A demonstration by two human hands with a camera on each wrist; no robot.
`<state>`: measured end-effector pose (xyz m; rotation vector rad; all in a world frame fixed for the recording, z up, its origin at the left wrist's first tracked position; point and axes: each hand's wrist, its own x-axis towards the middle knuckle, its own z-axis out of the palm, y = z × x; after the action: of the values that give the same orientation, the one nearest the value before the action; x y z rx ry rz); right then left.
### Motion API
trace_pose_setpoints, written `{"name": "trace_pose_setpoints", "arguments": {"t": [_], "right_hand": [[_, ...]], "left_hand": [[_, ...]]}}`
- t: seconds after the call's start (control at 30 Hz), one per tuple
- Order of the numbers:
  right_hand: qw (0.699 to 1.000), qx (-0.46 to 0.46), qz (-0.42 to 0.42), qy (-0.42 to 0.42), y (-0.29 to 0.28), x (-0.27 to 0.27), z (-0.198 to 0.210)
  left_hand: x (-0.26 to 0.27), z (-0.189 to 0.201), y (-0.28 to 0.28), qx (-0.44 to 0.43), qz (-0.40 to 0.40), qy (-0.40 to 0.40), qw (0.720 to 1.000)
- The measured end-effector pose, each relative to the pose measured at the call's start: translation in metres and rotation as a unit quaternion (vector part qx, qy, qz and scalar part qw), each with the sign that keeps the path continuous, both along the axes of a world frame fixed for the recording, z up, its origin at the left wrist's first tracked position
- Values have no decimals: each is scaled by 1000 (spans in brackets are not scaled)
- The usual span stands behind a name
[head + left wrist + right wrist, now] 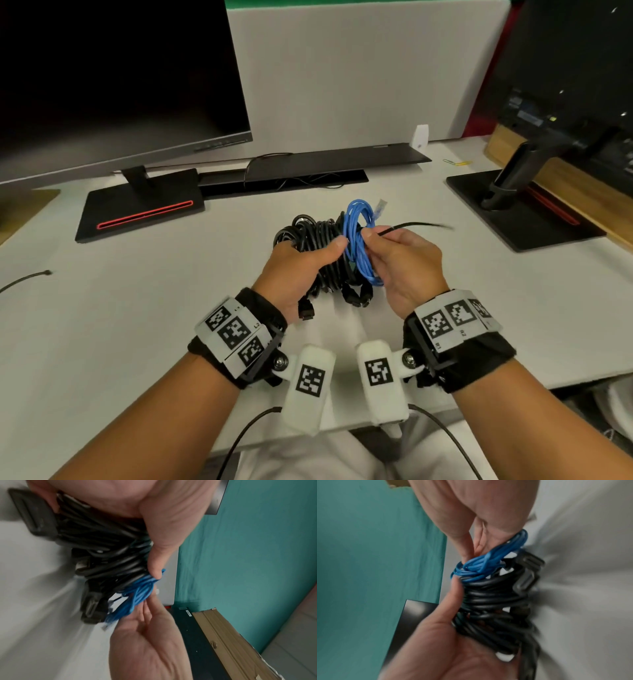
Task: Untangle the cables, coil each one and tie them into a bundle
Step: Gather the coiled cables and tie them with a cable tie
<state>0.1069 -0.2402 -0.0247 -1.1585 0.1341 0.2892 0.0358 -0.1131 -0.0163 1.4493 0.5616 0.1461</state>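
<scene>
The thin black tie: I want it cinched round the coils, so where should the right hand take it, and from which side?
Near where the thin black tie leaves the blue coil, from the right, probably. Its free end sticks out rightward, and a short grip there, where the right hand pinches it, should pull taut.

Both hands (pixel 356 260) grip coiled cables (pixel 329 250) (black, blue).

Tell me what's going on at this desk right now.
A person is bundling cables above a white desk. The left hand grips a stack of coiled black cables, thumb pressed on top. The right hand holds the blue coil against that stack and pinches a thin black tie that sticks out to the right. The bundle does not look tied yet.
</scene>
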Motion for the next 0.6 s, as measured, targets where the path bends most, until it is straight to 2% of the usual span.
{"name": "trace_pose_setpoints", "arguments": {"t": [0.07,0.13,0.23,0.3,0.43,0.53,0.6], "right_hand": [[997,-72,-11,-37,-3,6,-1],[978,-178,-10,-109,-8,13,-1],[904,-347,11,-249,-14,21,2],[885,-371,35,-279,-16,25,6],[901,-343,78,-253,-20,30,6],[921,-309,77,-224,-23,31,8],[928,-296,76,-213,-23,33,8]], "left_hand": [[2,3,5,15,-23,46,999],[2,7,9,3,-45,60,997],[0,16,12,-28,-55,55,997],[-1,19,15,-27,-72,55,996],[-4,21,14,-40,-115,50,991],[-4,17,18,65,-146,68,985],[-7,15,23,89,-193,64,975]]}}
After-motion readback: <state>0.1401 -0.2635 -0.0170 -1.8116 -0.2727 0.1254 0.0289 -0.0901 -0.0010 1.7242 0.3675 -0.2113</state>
